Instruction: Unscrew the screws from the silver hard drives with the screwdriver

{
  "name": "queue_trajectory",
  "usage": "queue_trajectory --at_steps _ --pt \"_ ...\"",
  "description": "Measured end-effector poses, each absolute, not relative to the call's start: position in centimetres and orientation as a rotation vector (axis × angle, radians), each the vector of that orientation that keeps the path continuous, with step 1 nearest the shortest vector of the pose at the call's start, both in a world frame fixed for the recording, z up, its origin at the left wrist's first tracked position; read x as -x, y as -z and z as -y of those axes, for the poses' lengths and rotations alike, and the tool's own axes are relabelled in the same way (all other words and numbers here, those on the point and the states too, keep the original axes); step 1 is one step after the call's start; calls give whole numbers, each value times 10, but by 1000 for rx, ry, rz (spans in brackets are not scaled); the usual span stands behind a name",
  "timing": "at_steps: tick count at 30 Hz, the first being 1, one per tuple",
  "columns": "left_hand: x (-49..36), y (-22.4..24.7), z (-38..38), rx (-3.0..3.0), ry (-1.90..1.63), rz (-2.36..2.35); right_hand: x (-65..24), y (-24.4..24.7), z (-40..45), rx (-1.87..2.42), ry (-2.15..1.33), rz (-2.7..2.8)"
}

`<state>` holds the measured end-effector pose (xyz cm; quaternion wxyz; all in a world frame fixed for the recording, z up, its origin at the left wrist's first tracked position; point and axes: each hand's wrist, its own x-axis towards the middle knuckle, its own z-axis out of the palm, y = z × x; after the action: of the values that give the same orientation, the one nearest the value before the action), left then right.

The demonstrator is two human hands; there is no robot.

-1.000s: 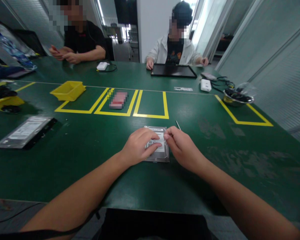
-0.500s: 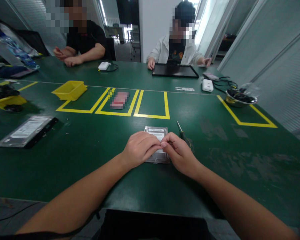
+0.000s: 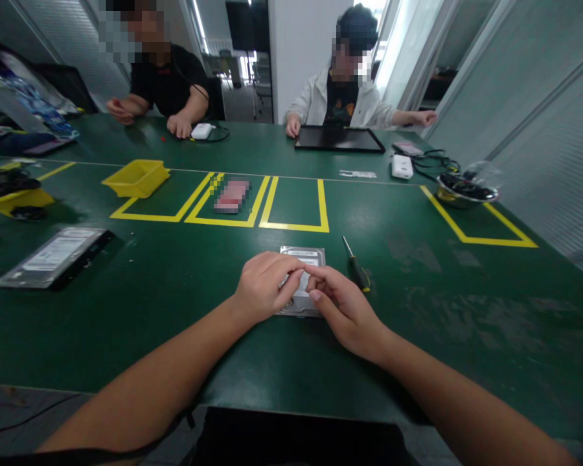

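Observation:
A silver hard drive with a white label lies flat on the green table in front of me, partly covered by my hands. Over its left side, my left hand is closed in a pinch; whatever its fingertips hold, if anything, is too small to make out. My right hand hovers at the drive's right side, thumb and index finger apart, the index fingertip touching the left fingertips. Just right of the drive lies a screwdriver with a black and yellow handle.
A larger drive-like metal unit lies at left, near a yellow bin and another filled yellow bin. A phone-like pink object sits inside yellow tape. A metal bowl stands right. Two people sit opposite, one holding a black panel.
My right thumb and index finger have spread apart, and the index finger now reaches to the left fingertips. Across the table, one person's arm has stretched farther right; the other person's hands have separated.

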<state>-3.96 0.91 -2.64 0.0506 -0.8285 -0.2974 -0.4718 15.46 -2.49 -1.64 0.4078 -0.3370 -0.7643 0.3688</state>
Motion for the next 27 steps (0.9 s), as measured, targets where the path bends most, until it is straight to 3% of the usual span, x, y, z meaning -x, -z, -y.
queue_trajectory --at_steps 10,21,27 --pt "38 23 -6 2699 1510 1245 -165 28 20 770 -43 2493" --pt "40 9 -12 2900 1527 1354 -164 29 25 763 32 2673" --pt "46 -8 -17 3102 1365 1393 -164 28 25 761 30 2672"
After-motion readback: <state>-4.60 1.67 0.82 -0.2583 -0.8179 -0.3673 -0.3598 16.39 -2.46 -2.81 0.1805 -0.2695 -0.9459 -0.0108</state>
